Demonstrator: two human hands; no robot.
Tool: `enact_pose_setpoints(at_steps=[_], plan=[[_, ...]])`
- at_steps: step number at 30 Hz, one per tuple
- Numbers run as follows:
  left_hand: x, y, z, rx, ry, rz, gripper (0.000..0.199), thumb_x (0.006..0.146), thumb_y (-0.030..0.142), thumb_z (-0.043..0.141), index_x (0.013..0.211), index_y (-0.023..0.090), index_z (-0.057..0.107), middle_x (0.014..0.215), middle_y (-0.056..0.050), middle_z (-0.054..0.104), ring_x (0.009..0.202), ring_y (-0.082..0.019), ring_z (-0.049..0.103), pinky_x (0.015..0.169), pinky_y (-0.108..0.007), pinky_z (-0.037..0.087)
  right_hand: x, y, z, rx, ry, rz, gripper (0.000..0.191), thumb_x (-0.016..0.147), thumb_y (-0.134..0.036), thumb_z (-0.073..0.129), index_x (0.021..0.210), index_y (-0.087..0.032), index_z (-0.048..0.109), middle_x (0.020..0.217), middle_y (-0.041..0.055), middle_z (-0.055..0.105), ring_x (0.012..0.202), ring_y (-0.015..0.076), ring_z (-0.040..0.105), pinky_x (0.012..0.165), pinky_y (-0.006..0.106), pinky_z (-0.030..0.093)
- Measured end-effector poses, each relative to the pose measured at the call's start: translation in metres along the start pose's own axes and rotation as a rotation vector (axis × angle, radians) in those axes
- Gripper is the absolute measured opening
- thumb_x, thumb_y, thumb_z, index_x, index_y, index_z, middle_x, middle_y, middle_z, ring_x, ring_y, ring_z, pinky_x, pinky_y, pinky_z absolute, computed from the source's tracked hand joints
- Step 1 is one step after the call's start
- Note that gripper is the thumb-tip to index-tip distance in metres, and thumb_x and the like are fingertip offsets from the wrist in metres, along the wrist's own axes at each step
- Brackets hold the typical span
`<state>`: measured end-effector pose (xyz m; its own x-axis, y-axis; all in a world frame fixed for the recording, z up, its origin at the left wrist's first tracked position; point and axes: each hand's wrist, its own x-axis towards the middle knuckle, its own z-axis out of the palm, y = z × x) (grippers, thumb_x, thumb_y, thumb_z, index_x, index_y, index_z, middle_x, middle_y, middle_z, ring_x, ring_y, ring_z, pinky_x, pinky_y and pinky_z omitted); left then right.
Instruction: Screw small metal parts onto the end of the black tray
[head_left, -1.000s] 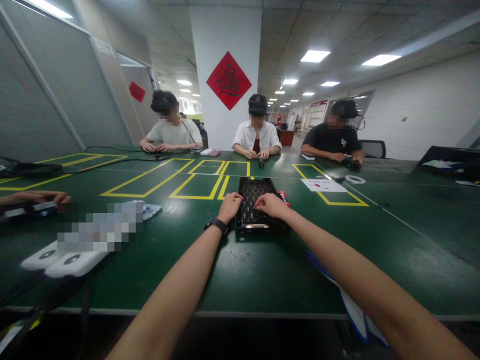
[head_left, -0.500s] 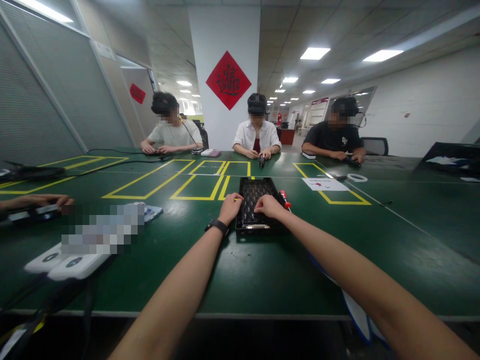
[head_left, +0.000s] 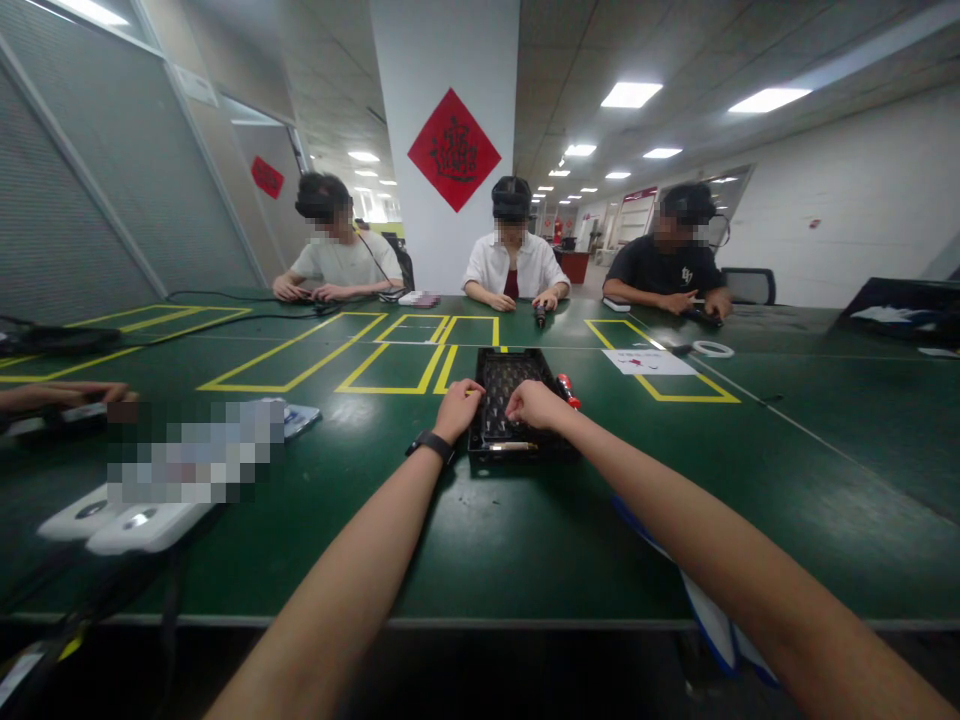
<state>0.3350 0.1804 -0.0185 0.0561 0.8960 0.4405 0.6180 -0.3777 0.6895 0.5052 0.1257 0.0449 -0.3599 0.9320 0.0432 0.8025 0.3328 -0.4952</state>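
Observation:
A black tray (head_left: pixel 480 455) with rows of small slots and tiny pale metal pieces lies in front of me. My left hand (head_left: pixel 459 408), with a dark band on the wrist, is at the tray's left wall, fingertips pinched together near its rim. Over the slots, my right hand (head_left: pixel 534 405) bends down with thumb and fingers closed; whatever is between them is hidden or too small to name. A slim metal rod with a gold-coloured part (head_left: pixel 514 446) lies along the tray's near edge. Beside the far right side rests a red-handled screwdriver (head_left: pixel 568 392), partly hidden.
White devices (head_left: pixel 135 525) with cables lie at left, near another person's hand (head_left: pixel 105 392). Yellow tape outlines mark the green table (head_left: pixel 360 480). A paper sheet (head_left: pixel 649 362) and a white ring of tape (head_left: pixel 712 349) lie at right. Three people sit across.
My right hand has shifted slightly left over the tray, its fingers still closed. My left hand stays at the tray's left wall. The whole view has shifted a little.

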Motion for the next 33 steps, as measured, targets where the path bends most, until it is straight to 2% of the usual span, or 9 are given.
enact_pose_setpoints(at_steps=[3, 6, 16, 23, 29, 33], plan=[[0.000, -0.001, 0.001, -0.011, 0.004, 0.014, 0.022, 0.075, 0.020, 0.042, 0.079, 0.017, 0.063, 0.084, -0.004, 0.058, 0.088, -0.017, 0.052, 0.082, -0.030, 0.041, -0.004, -0.008, 0.002, 0.119, -0.131, -0.062, 0.017, 0.066, -0.018, 0.066, 0.081, -0.014, 0.071, 0.069, 0.0036, 0.069, 0.060, 0.0101, 0.059, 0.057, 0.018, 0.043], [0.000, -0.002, 0.001, -0.021, 0.007, 0.018, 0.022, 0.074, 0.021, 0.042, 0.079, 0.017, 0.063, 0.085, -0.004, 0.059, 0.087, -0.017, 0.052, 0.081, -0.030, 0.041, -0.008, -0.018, 0.004, 0.174, -0.216, -0.091, 0.017, 0.065, -0.018, 0.067, 0.080, -0.013, 0.072, 0.073, 0.0030, 0.070, 0.064, 0.0106, 0.059, 0.063, 0.019, 0.044], [-0.001, 0.000, -0.001, -0.013, 0.005, 0.026, 0.022, 0.074, 0.019, 0.042, 0.079, 0.017, 0.063, 0.085, -0.004, 0.060, 0.089, -0.017, 0.052, 0.081, -0.030, 0.042, -0.005, -0.031, 0.004, 0.097, -0.297, -0.012, 0.008, 0.063, -0.013, 0.065, 0.068, -0.014, 0.071, 0.067, 0.0019, 0.068, 0.063, 0.0116, 0.058, 0.061, 0.019, 0.043], [-0.002, 0.002, -0.002, -0.010, 0.002, 0.028, 0.022, 0.075, 0.019, 0.042, 0.079, 0.017, 0.063, 0.086, -0.005, 0.059, 0.089, -0.018, 0.052, 0.082, -0.030, 0.042, -0.001, -0.028, 0.003, 0.098, -0.294, -0.014, 0.010, 0.062, -0.015, 0.067, 0.071, -0.016, 0.072, 0.068, 0.0006, 0.068, 0.063, 0.0110, 0.058, 0.059, 0.018, 0.042], [-0.002, 0.002, -0.002, -0.004, -0.004, 0.022, 0.022, 0.075, 0.020, 0.041, 0.080, 0.017, 0.063, 0.085, -0.005, 0.059, 0.088, -0.017, 0.052, 0.082, -0.030, 0.041, 0.005, -0.020, 0.004, -0.040, -0.068, -0.094, 0.015, 0.065, -0.018, 0.065, 0.079, -0.014, 0.072, 0.070, 0.0034, 0.069, 0.061, 0.0112, 0.057, 0.055, 0.018, 0.039], [-0.001, 0.002, -0.001, -0.002, 0.002, 0.006, 0.022, 0.074, 0.019, 0.042, 0.079, 0.017, 0.063, 0.086, -0.005, 0.060, 0.089, -0.017, 0.052, 0.081, -0.030, 0.042, 0.004, -0.018, 0.012, -0.061, -0.053, -0.111, 0.013, 0.062, -0.019, 0.068, 0.073, -0.014, 0.073, 0.067, 0.0031, 0.069, 0.059, 0.0118, 0.058, 0.055, 0.019, 0.039]])
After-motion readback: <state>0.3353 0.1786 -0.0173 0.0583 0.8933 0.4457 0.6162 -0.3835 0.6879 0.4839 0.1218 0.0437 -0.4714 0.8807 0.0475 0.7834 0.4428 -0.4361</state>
